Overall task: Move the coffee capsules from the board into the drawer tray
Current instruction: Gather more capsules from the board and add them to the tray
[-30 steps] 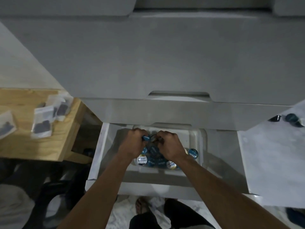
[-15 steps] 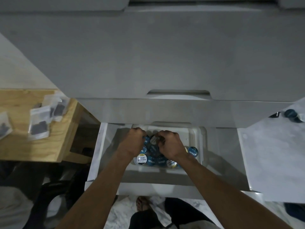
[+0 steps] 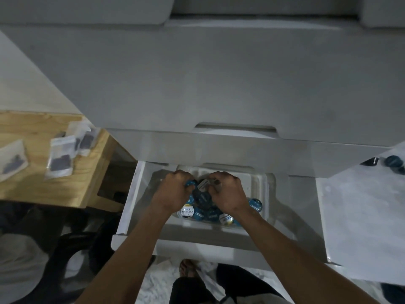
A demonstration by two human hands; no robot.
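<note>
Both my hands are down inside the open white drawer (image 3: 140, 194), over the white tray (image 3: 258, 185). The tray holds several blue and white coffee capsules (image 3: 198, 213). My left hand (image 3: 173, 191) curls its fingers round a blue capsule (image 3: 190, 183) at the top of the pile. My right hand (image 3: 228, 194) pinches a grey-lidded capsule (image 3: 202, 185) between thumb and fingers, close beside the left hand. Another blue capsule (image 3: 255, 204) lies at the tray's right side. A few more capsules (image 3: 393, 161) sit on the white board (image 3: 361, 216) at the far right.
A wooden table (image 3: 43, 187) at the left carries several small clear bags with dark contents (image 3: 60, 159). The closed upper drawer front (image 3: 219, 84) overhangs the open drawer. My legs and a foot (image 3: 186, 268) are below the drawer.
My hands stayed in the tray over the pile. The grey-lidded capsule between them has turned and now shows more of its lid. The view shifted slightly.
</note>
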